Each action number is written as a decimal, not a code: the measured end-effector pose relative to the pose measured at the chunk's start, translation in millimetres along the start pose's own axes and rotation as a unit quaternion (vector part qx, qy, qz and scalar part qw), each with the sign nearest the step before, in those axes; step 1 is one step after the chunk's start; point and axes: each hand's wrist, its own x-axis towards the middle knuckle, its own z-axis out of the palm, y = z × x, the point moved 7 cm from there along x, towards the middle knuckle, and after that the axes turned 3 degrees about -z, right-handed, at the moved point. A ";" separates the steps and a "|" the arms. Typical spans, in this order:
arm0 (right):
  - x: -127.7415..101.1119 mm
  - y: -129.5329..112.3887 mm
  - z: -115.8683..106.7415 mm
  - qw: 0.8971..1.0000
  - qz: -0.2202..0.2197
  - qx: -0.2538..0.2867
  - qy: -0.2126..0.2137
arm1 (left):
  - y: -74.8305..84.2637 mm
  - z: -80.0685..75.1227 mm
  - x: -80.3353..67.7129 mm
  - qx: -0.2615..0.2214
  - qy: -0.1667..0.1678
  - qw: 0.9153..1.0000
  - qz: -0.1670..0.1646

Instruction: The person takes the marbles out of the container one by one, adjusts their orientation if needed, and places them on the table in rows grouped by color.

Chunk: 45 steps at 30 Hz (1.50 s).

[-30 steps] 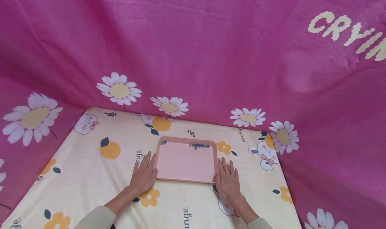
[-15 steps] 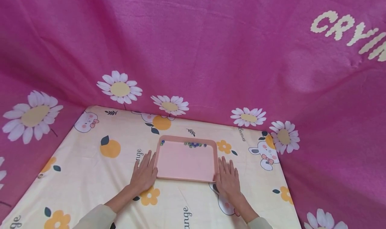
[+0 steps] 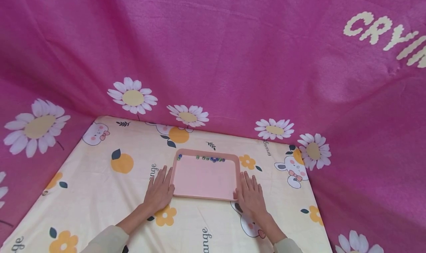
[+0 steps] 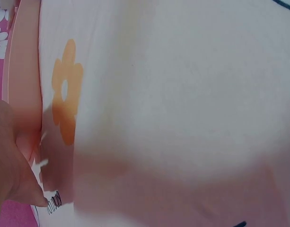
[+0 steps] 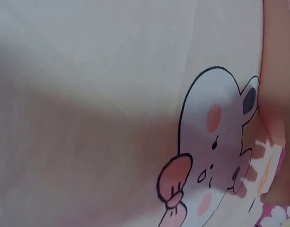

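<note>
Nearest the camera, two pale sleeves [image 3: 106, 241] come in at 6 o'clock, well apart, with bare printed cloth between the forearms. The left hand [image 3: 159, 193] lies flat on the tablecloth [image 3: 100, 194] with fingers straight and relaxed, holding nothing; its thumb side touches the left rim of the pink tray [image 3: 205, 198] near the tray's near-left corner. The right hand [image 3: 250, 198] lies the same way, flat and released, against the near-right corner. In the left wrist view the hand [image 4: 10, 161] shows only as a blurred edge beside the tray's rim [image 4: 24, 71]; the right wrist view shows mostly the rabbit print [image 5: 215, 142] on the cloth.

The tray sits just past the hands, at the middle of the table, toward 12 o'clock from them. It is a shallow rounded rectangle, smooth and matte like plastic, with a raised lip all round. A row of small glossy marbles [image 3: 210, 158], blue and green, lies along the inside of its far wall, with a separate pair [image 3: 179, 157] in the far-left corner.

The cloth is soft cream fabric, lightly creased, printed with oranges, rabbits and lettering. Open cloth spreads wide toward 9 o'clock, less toward 3 o'clock, where the table edge [image 3: 316, 205] runs close. Beyond the tray only a short strip of cloth remains before the magenta daisy-print curtain [image 3: 213, 60], sheeny and draped in folds, closes the table in at the back and on both sides.
</note>
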 end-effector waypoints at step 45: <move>20.0 -5.7 -0.2 1.000 -0.002 -0.013 -0.001 | 11.5 -17.4 4.7 -0.084 0.075 0.993 0.038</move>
